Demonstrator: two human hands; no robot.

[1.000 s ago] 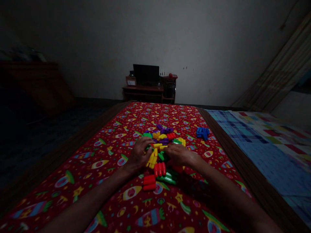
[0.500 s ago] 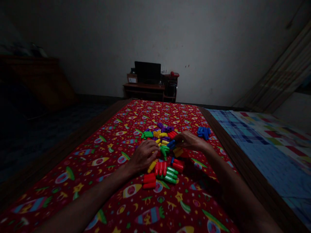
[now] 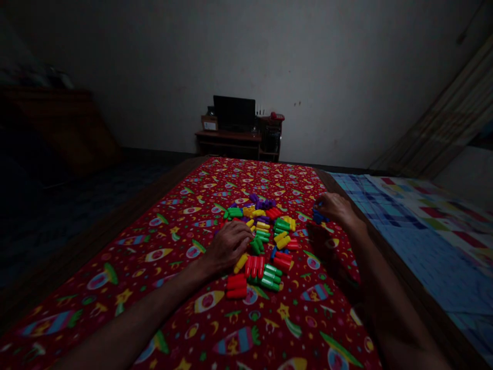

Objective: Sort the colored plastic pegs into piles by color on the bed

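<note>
A dark monitor (image 3: 234, 111) stands beside a carton (image 3: 209, 123) on a desk (image 3: 231, 137).

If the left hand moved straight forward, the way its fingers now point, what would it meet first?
Probably the green blocks, just beside the left hand in the picture, although its exact height is unclear.

Left hand (image 3: 229, 244): at the multicoloured blocks (image 3: 254, 267)
Right hand (image 3: 336, 207): at the blue blocks (image 3: 319, 218)
Cloth (image 3: 269, 329): red, rocket-printed, beneath
</note>
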